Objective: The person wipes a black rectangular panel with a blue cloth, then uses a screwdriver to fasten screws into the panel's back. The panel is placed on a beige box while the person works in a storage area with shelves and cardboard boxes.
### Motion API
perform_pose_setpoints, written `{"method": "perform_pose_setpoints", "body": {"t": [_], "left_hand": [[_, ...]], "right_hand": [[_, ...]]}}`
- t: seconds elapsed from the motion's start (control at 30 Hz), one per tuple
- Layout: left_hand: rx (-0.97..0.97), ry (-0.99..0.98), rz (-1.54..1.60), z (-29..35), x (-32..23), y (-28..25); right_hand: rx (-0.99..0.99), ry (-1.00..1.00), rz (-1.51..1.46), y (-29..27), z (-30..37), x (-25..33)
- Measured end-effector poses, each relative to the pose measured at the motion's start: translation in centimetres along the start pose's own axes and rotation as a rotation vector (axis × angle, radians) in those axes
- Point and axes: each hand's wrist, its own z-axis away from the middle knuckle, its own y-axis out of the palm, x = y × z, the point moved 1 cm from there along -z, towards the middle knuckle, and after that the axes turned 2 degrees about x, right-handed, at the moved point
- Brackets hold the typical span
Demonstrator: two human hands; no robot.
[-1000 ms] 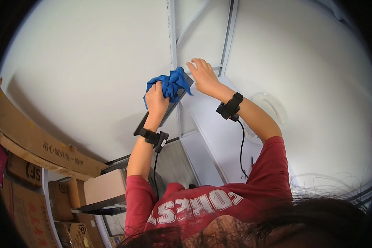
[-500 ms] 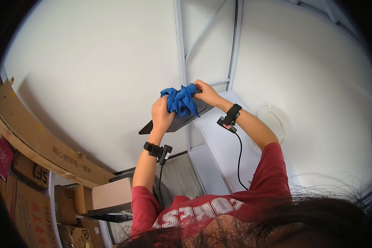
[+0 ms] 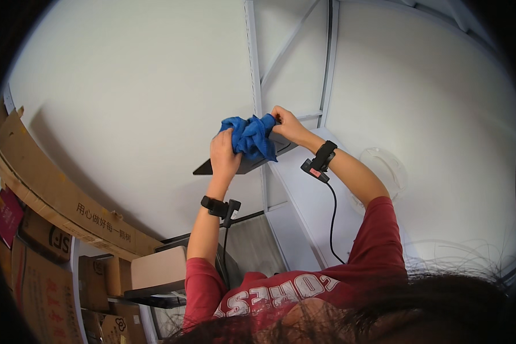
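A bunched blue cloth (image 3: pixel 249 136) is between my two hands, rumpled and twisted, with a loose end hanging down. My left hand (image 3: pixel 225 153) is closed on its left side, fingers curled into the folds. At the cloth's upper right end, my right hand (image 3: pixel 288 125) pinches it between thumb and fingers. Directly below the cloth is a thin dark flat panel (image 3: pixel 252 165); its pointed corner sticks out left of my left wrist. Whether the cloth rests on the panel, I cannot tell. Both wrists wear black straps with small cabled devices.
A long curved-looking cardboard piece (image 3: pixel 63 189) leans along the left wall, above shelves of cardboard boxes (image 3: pixel 40 275). A beige-topped case (image 3: pixel 157 268) stands near my left elbow. To the right are a white table (image 3: pixel 309 178) and a clear round plastic item (image 3: pixel 384 172).
The cloth's folds have shifted slightly, and both hands still grip it. The dark panel's left corner sits a little higher. The view has moved slightly.
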Motion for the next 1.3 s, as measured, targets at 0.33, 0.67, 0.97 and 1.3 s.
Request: {"method": "perform_pose_setpoints", "body": {"t": [0.33,0.67,0.97,1.3], "left_hand": [[-0.059,-0.164,-0.175,4.0,6.1,2.3],[-0.045,-0.657,-0.351,4.5,9.3,1.1],[0.161,-0.807,-0.122,2.6,6.3,4.3],[0.357,-0.587,0.534,2.0,-4.0,16.8]], "right_hand": [[-0.174,-0.040,0.034,-4.1,2.1,-0.3],[-0.421,-0.057,0.074,-8.8,2.6,3.3],[-0.754,-0.146,0.060,-8.3,2.4,6.8],[-0.831,-0.261,-0.039,-8.5,2.8,6.7]]}}
